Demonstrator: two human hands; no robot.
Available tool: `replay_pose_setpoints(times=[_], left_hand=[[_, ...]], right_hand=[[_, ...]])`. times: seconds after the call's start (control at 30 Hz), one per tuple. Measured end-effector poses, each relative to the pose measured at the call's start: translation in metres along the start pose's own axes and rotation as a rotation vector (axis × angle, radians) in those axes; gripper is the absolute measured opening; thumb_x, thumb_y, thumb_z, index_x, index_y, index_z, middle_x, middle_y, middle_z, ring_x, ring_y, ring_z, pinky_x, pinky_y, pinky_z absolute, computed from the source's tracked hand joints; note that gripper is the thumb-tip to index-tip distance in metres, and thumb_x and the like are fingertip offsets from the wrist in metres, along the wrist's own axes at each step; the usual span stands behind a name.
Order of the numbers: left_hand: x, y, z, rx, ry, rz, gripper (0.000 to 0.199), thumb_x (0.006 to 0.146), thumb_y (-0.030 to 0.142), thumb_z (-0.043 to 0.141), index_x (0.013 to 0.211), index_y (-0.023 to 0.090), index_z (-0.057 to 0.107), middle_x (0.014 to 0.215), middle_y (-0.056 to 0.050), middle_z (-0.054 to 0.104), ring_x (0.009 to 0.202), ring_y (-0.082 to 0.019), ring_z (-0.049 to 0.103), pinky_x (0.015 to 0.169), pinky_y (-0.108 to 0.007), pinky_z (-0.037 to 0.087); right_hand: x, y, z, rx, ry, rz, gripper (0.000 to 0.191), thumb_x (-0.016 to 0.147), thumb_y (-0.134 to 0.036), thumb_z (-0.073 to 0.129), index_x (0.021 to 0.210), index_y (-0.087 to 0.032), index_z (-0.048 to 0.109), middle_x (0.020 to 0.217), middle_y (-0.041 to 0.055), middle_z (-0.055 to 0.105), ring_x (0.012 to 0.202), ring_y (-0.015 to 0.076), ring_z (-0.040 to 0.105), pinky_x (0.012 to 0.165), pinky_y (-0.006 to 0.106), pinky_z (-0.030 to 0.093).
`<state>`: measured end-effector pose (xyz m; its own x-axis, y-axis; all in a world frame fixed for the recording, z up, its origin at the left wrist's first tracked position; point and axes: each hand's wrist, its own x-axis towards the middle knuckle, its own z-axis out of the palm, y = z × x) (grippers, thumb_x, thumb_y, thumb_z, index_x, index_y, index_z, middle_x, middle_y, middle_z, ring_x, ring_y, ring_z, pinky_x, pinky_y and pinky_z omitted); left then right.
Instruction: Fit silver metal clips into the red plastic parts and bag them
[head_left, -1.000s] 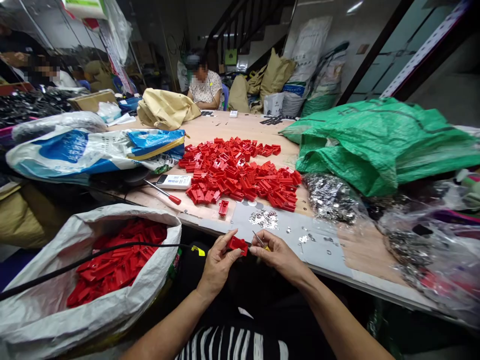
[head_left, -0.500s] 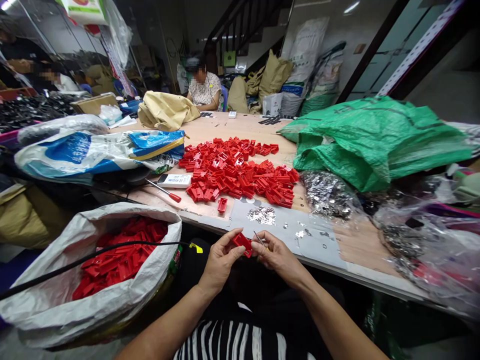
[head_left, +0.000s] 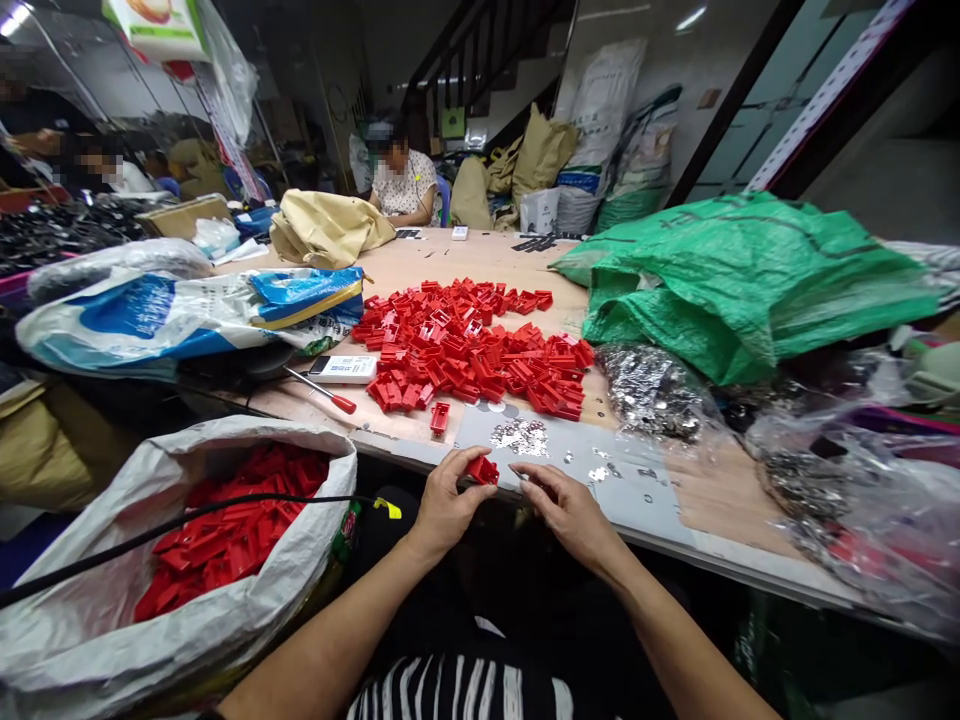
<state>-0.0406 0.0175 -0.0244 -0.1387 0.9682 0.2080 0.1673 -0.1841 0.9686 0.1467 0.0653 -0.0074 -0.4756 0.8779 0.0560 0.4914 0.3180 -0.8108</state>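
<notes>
My left hand (head_left: pixel 444 505) pinches a small red plastic housing (head_left: pixel 482 470) between thumb and fingers, just over the table's front edge. Close by on the right, my right hand (head_left: pixel 559 505) is closed, a thin metal piece (head_left: pixel 517 471) poking from its fingertips. That piece is mostly hidden, and a gap separates it from the red part. Shiny flat metal bits (head_left: pixel 519 437) lie scattered on a grey mat (head_left: pixel 637 500) beyond my hands. Behind them spreads a heap of red plastic housings (head_left: pixel 465 345), with a single one (head_left: pixel 439 419) standing apart in front.
A red-handled screwdriver (head_left: pixel 322 390) and a white box (head_left: pixel 343 369) lie left of the heap. An open white sack (head_left: pixel 330 560) of red parts stands at lower left, a black cable (head_left: pixel 247 499) crossing it. Right are a green sack (head_left: pixel 750 270) and bagged metal parts (head_left: pixel 652 390). A person (head_left: pixel 405 185) sits opposite.
My hands have moved apart slightly; the metal piece in my right hand has drawn away from the red housing. The housing has turned in my left fingers. The camera view has shifted a little.
</notes>
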Motion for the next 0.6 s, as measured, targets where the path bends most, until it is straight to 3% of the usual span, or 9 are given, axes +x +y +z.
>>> replay_pose_setpoints(times=[0.17, 0.6], left_hand=[[0.022, -0.011, 0.001, 0.233, -0.061, 0.16, 0.044, 0.074, 0.012, 0.065, 0.115, 0.026, 0.063, 0.107, -0.004, 0.065, 0.101, -0.02, 0.06, 0.095, -0.036, 0.046], [0.035, -0.018, -0.001, 0.241, -0.171, 0.12, 0.048, 0.072, 0.016, 0.07, 0.118, 0.027, 0.062, 0.112, -0.004, 0.07, 0.105, -0.021, 0.063, 0.096, -0.037, 0.047]], right_hand=[[0.008, -0.003, 0.001, -0.107, -0.019, -0.008, 0.022, 0.086, -0.032, 0.049, 0.098, -0.022, 0.064, 0.086, 0.003, 0.068, 0.075, 0.0191, 0.061, 0.074, 0.031, 0.047], [0.018, 0.006, 0.0, -0.192, -0.074, -0.083, 0.02, 0.088, -0.024, 0.048, 0.094, -0.023, 0.068, 0.094, 0.0047, 0.067, 0.087, 0.0201, 0.061, 0.079, 0.032, 0.046]])
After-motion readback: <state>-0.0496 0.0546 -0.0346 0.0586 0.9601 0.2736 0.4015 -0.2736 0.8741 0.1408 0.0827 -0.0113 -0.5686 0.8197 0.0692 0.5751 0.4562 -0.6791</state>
